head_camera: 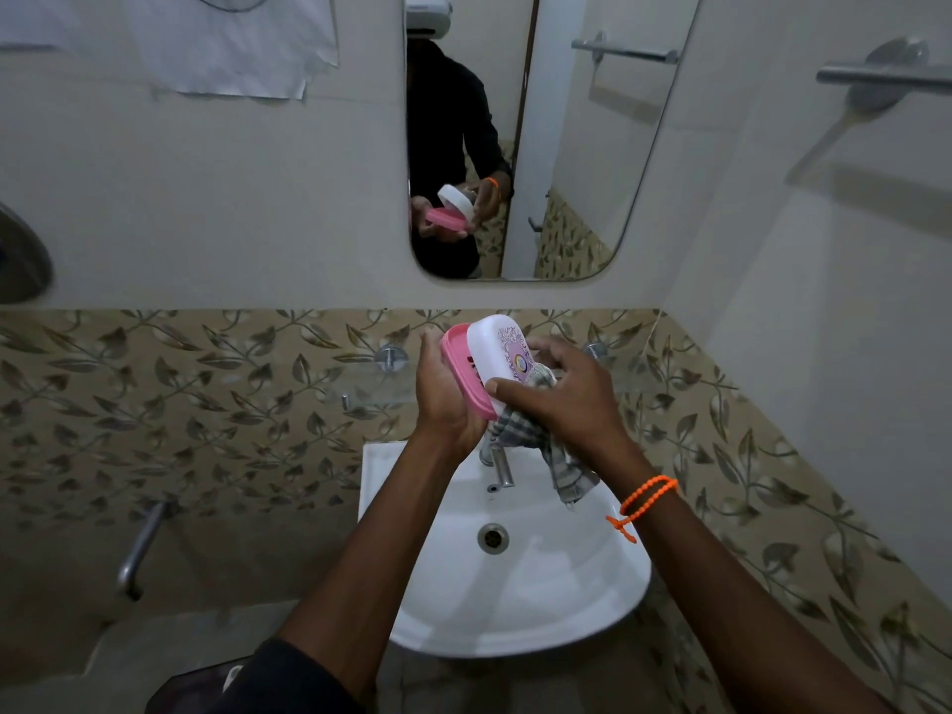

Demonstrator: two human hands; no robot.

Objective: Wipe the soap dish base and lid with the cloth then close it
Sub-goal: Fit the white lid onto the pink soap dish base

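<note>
A: Where is the soap dish, relative to the fingers?

B: The pink base (466, 376) stands tilted on its long edge, held above the white sink (520, 600). The left hand (443, 399) carries it: the palm and the curled fingers wrap its far left side, so this hand is closed around the base.

A: And the lid?

B: The white lid (497, 353) lies partly over the base but at an angle, one end lifted, so the dish is not closed. The right hand (561, 399) grips the lid. Its thumb presses on the lower near edge of the lid, and the other fingers reach over the top, near the printed end.

A: Does the same hand hold the cloth?

B: Yes. The checked grey cloth (546, 445) is bunched under the right palm, between the hand and the lid, and its loose end hangs down toward the tap (502, 468). The fingers are narrow, closed on the lid and the cloth together.

A: Is there any writing?

B: The lid has a purple patterned label with a round multicoloured emblem. The letters are too small and blurred to read.

A: Anything else?

B: An orange bead bracelet (646, 499) sits on the right wrist. The mirror (566, 146) shows the same hold, pink base below and white lid raised.
</note>
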